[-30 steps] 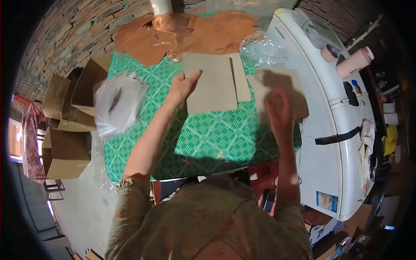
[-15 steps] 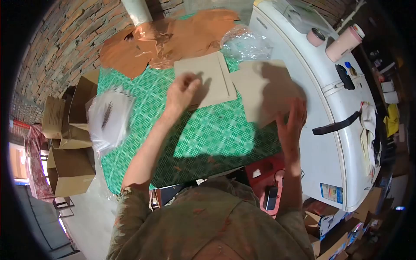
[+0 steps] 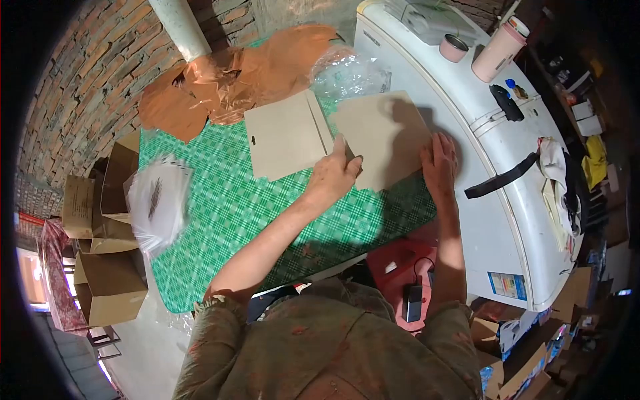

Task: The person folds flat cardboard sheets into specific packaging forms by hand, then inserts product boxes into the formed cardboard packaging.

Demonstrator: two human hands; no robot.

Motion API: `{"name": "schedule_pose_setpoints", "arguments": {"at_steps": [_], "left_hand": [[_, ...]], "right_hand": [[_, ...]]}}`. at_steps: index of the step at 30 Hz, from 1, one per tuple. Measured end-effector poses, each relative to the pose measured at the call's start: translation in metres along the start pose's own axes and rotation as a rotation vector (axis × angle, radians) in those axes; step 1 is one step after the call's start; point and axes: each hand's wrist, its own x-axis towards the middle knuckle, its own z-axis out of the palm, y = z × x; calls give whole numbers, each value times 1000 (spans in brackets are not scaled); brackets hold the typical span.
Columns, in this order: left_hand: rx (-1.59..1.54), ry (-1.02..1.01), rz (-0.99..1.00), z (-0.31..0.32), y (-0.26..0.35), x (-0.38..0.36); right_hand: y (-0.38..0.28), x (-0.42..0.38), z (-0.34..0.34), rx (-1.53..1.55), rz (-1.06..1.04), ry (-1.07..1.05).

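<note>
Green plaid cloth [image 3: 220,200] beside a white fridge [image 3: 483,237] bears beige sheets [image 3: 283,137], both hands [image 3: 332,175] [image 3: 440,165] partly open.

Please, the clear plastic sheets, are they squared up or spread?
Spread: the clear plastic sheets overlap like a fan, their edges at differing angles, on the green tablecloth.

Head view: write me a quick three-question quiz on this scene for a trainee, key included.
1. True or false: the right hand is at the right edge of the right-hand beige board.
2. What lies along the far side of the green table? (a) folded towels (b) orange-brown sheeting (c) a metal tray
3. Fill in: the fanned clear sleeves lie on the person's ____ side.

Key: 1 true; 2 b; 3 left.
</note>
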Motion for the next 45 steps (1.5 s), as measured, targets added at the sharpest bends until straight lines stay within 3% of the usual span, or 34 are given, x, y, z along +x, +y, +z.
{"name": "schedule_pose_setpoints", "arguments": {"at_steps": [6, 9, 15, 19, 28, 34, 40, 45], "left_hand": [[-110, -60, 3, 1, 4, 9], [-240, -50, -127, -1, 13, -1], [-380, 65, -60, 11, -9, -3], [-158, 115, 13, 16, -6, -11], [30, 239, 250, 20, 0, -21], [-108, 253, 199, 25, -5, -19], [-655, 113, -189, 12, 0, -6], [-579, 228, -46, 22, -15, 3]], "right_hand": [[-6, 2, -6, 48, -36, -16], [-11, -6, -9, 81, -76, -1], [-14, -16, -10, 173, -160, 22], [-10, -19, -4, 175, -165, 36], [-9, -23, 1, 115, -143, 3], [-12, -22, -3, 79, -109, -53], [-10, -21, -2, 76, -132, -56], [-10, -22, -3, 53, -131, -58]]}}
